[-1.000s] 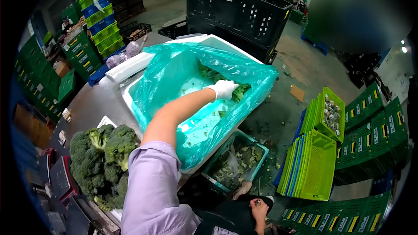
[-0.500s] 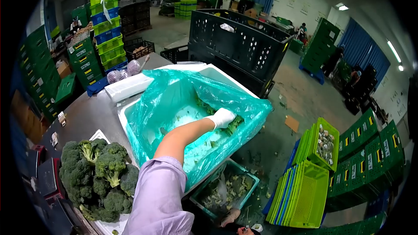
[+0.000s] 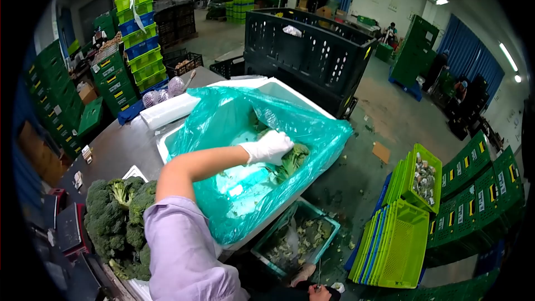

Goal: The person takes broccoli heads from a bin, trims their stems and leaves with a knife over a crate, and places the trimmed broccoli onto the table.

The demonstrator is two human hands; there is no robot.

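My left hand (image 3: 270, 147), in a white glove with a lilac sleeve above the elbow, reaches into a white box (image 3: 245, 238) lined with a teal plastic bag (image 3: 329, 140). Its fingers are closed at a piece of broccoli (image 3: 293, 161) near the box's right side; the hand partly hides it. More green pieces lie in the liner beyond. At the bottom edge my right hand (image 3: 319, 293), bare and partly cut off, is closed around a thin tool, perhaps a knife (image 3: 320, 273). A heap of broccoli heads (image 3: 114, 223) sits left of my arm.
A teal-rimmed crate of trimmings (image 3: 295, 242) stands on the floor beside the table (image 3: 111, 159). Beyond the box rises a large black crate (image 3: 304, 47). Lime-green crates (image 3: 393, 239) and dark green crates (image 3: 473, 206) are at right. A white roll (image 3: 167, 112) lies behind the box.
My left hand has drawn back slightly to the left, its elbow more bent, and the broccoli piece has shifted with it. The view has turned a little; more of my right hand shows.
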